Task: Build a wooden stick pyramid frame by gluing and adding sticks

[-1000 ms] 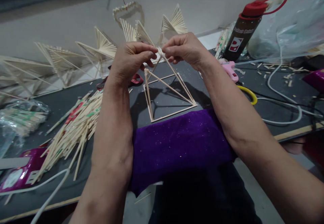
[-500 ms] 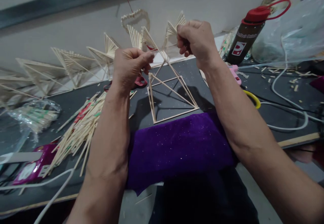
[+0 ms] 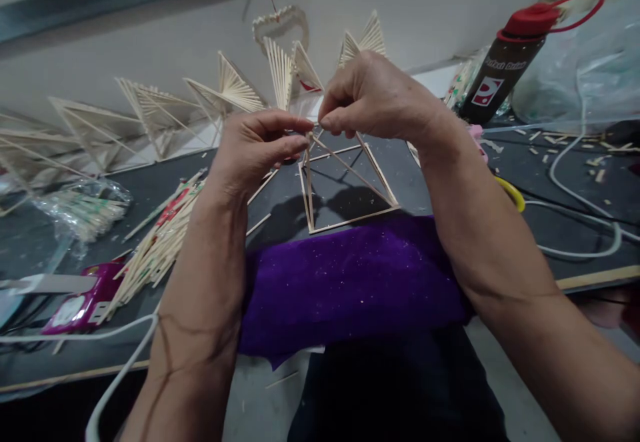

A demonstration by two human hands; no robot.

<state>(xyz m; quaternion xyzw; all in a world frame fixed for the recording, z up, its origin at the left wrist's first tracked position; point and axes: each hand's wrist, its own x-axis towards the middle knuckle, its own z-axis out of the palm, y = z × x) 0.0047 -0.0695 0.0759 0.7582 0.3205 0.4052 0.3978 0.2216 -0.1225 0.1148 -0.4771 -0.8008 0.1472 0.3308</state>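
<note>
A frame of thin wooden sticks (image 3: 356, 219) stands on the dark table, with a rectangular base and slanting sticks that meet at raised corners. At its near-left top corner my two hands come together. My left hand (image 3: 263, 142) is closed in a pinch, thumb and forefinger at that corner. Right beside those fingertips my right hand (image 3: 370, 99) pinches too, bent down from above. Whatever lies between the fingers is too small to make out. My right hand hides the rear top of the frame.
A pile of loose sticks (image 3: 163, 245) and a bagged bundle (image 3: 87, 214) lie left, near a magenta device (image 3: 87, 299). Purple cloth (image 3: 350, 282) covers the front edge. Fan-shaped stick pieces (image 3: 155, 112) line the wall. A bottle (image 3: 505, 62), white cable (image 3: 580, 252) and yellow ring (image 3: 513, 195) are right.
Both hands, held apart above the frame before, have come together at its near-left top corner. My right hand has moved left and down. The camera view has shifted slightly.
</note>
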